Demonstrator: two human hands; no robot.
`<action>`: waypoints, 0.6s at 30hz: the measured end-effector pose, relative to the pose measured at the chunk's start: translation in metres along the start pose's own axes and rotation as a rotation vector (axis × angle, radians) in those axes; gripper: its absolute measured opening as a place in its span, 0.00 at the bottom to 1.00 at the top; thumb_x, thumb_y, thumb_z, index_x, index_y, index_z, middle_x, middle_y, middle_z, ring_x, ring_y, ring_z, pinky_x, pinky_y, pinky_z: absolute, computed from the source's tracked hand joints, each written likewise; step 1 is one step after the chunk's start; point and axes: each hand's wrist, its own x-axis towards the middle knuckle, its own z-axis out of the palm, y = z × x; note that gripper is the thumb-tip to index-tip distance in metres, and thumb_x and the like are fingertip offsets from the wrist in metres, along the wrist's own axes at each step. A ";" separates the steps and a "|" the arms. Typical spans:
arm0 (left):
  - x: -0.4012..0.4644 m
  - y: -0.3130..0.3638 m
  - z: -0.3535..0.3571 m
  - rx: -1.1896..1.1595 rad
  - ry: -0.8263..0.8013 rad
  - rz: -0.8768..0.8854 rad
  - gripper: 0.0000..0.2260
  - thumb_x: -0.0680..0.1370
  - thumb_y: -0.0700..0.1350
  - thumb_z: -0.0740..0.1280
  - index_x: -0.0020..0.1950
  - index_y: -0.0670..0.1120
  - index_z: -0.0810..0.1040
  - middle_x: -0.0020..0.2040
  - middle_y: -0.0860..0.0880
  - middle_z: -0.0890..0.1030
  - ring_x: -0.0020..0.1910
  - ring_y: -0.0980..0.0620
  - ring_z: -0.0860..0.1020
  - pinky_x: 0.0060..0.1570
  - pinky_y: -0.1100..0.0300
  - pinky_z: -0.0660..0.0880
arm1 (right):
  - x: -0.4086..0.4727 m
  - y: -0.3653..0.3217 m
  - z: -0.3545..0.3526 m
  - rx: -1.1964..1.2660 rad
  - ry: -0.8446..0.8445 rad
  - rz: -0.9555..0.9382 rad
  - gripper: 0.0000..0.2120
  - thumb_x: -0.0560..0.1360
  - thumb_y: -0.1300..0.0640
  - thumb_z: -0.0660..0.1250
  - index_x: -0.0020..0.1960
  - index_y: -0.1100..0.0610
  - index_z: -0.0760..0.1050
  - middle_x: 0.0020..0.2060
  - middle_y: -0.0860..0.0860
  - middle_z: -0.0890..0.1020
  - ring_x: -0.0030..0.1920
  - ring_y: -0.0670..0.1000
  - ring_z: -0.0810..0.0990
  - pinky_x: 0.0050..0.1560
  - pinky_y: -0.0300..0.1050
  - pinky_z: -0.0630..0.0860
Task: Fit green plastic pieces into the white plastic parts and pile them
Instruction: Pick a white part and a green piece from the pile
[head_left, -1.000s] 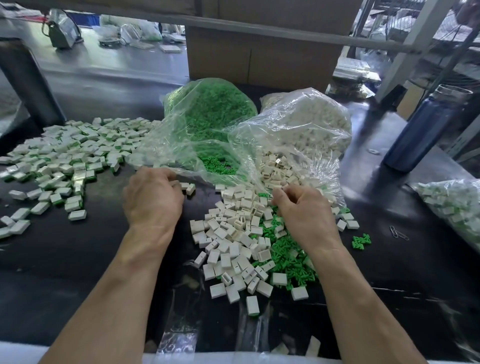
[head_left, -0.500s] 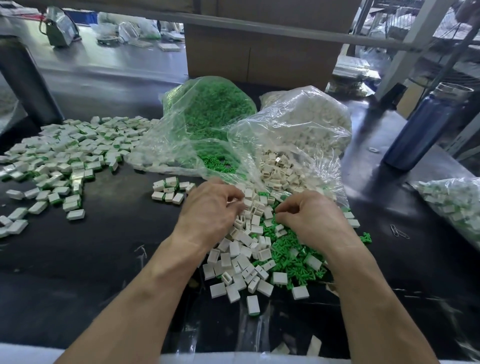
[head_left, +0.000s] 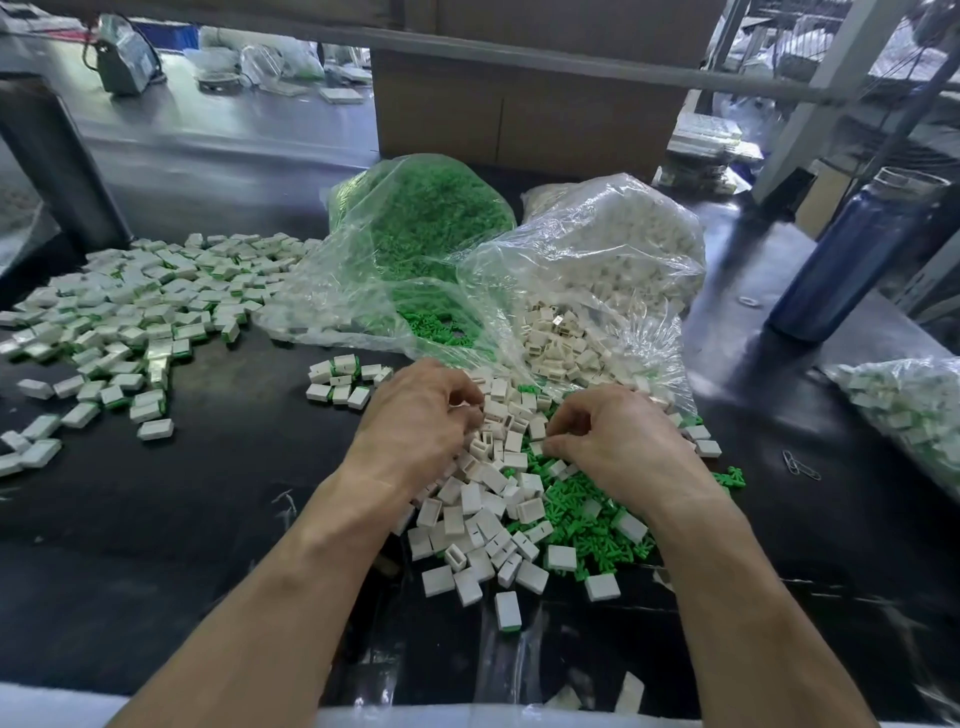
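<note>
At the left of the frame a wide pile of finished pieces (head_left: 130, 317), white with green showing at their edges, spreads over the dark counter (head_left: 208, 493); a small cluster of finished pieces (head_left: 343, 382) lies nearer the middle. Judging by that spread, a good share of the work is done. In the lower centre the left hand (head_left: 415, 431) has its fingers curled down into the loose white plastic parts (head_left: 483, 499), apparently pinching one, though what it holds cannot be told for sure. The right hand (head_left: 618, 441) is curled likewise over the green plastic pieces (head_left: 576, 519), its fingertips hidden. Behind them, the clear green bag (head_left: 421, 228) and white bag (head_left: 608, 249) look well stocked, so much seems left. At the right stand a blue bottle (head_left: 852, 260) and another bag of parts (head_left: 909, 410)
</note>
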 end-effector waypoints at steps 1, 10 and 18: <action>0.000 0.000 0.000 -0.001 0.009 0.004 0.03 0.80 0.50 0.73 0.53 0.56 0.84 0.50 0.61 0.76 0.55 0.56 0.77 0.61 0.51 0.78 | 0.000 0.000 0.000 0.003 0.003 -0.004 0.07 0.76 0.48 0.78 0.43 0.44 0.81 0.43 0.41 0.81 0.46 0.44 0.79 0.55 0.52 0.81; -0.002 0.001 -0.005 -0.404 0.067 0.076 0.04 0.81 0.48 0.72 0.54 0.56 0.82 0.45 0.58 0.85 0.46 0.65 0.83 0.44 0.73 0.78 | 0.000 0.001 0.005 0.096 0.066 -0.087 0.06 0.80 0.50 0.73 0.47 0.45 0.77 0.45 0.42 0.81 0.44 0.43 0.80 0.49 0.45 0.81; 0.003 0.009 -0.009 -1.167 -0.041 -0.015 0.11 0.76 0.35 0.70 0.58 0.41 0.82 0.55 0.40 0.87 0.48 0.47 0.86 0.47 0.59 0.82 | -0.002 -0.009 0.010 0.715 0.158 -0.155 0.05 0.81 0.58 0.73 0.53 0.48 0.81 0.46 0.49 0.85 0.45 0.47 0.85 0.45 0.41 0.81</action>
